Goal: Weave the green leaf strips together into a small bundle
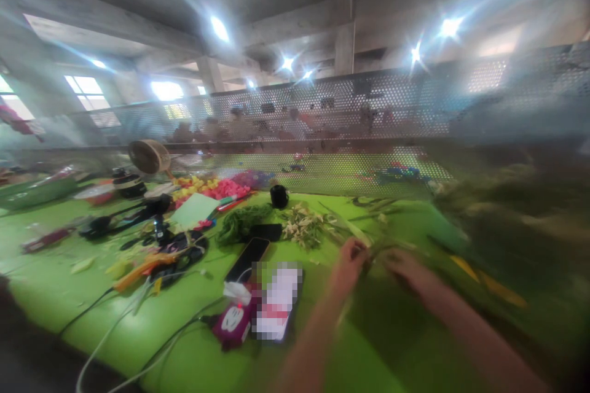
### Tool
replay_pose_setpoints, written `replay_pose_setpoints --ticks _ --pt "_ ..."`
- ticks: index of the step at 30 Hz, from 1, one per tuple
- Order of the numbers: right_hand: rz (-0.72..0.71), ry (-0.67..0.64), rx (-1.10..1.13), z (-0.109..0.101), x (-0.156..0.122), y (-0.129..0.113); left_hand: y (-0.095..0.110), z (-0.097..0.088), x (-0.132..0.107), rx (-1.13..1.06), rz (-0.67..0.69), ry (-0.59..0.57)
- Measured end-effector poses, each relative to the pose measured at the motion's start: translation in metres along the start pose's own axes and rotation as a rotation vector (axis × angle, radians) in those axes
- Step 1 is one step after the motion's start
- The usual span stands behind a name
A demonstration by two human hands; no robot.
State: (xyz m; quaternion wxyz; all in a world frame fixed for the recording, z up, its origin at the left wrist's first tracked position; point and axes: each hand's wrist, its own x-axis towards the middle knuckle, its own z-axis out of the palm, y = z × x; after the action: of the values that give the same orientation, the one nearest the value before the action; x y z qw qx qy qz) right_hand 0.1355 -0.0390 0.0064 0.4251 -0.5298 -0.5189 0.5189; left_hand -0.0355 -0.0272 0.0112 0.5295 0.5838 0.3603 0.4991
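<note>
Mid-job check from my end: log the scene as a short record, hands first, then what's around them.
Left hand: fingers curled; grip contents too blurred to tell
Right hand: beside the left hand; grip unclear
Surface: green tabletop
Left of hands: pale pieces in a pile, lit phone, dark phone
Farther left: orange tool with a cord
Far edge: black cup
Behind table: perforated screen

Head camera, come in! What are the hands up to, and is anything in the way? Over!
Left grip curled at a pale green strip. Right grip alongside; both holds too blurred to confirm. Bright-screened phone to the left, apparently not blocking.
</note>
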Motion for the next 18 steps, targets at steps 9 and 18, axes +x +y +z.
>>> replay_pose_setpoints --ticks 9,18 --pt "0.021 -0.063 0.088 -0.005 -0.011 -0.009 -0.015 0.009 -0.003 0.294 0.078 0.035" --pt "0.043 -0.073 0.138 -0.003 -0.017 -0.018 -0.014 0.013 -0.007 0.349 0.032 0.105"
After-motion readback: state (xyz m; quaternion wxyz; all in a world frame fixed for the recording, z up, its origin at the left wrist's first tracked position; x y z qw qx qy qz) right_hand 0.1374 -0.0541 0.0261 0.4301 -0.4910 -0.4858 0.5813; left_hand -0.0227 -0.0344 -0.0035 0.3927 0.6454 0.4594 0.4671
